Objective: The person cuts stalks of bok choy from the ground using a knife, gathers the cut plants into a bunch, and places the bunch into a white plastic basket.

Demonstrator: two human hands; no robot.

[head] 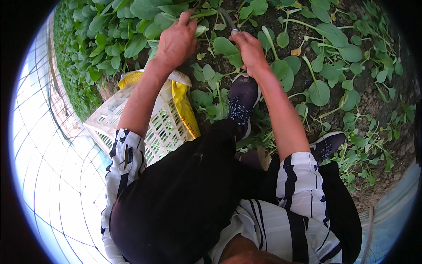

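Observation:
My left hand (178, 40) is closed around leafy green plants, with a pale cut stem end (201, 30) poking out by its fingers. Just to the right, my right hand (249, 51) grips the handle end of a sickle with a curved grey blade (226, 17). The blade reaches up and left to a green stalk (207, 14) beside my left fingers; whether it touches the stalk I cannot tell. Broad green leaves (227, 49) lie just below the blade, partly beside my right hand.
A white plastic crate (161, 132) with greens inside and a yellow bag (183, 105) over its rim stands under my left forearm. Dense leafy plants (82, 59) grow at the upper left. Loose leaves (319, 93) lie on soil at right. My dark shoes (243, 95) are among the plants.

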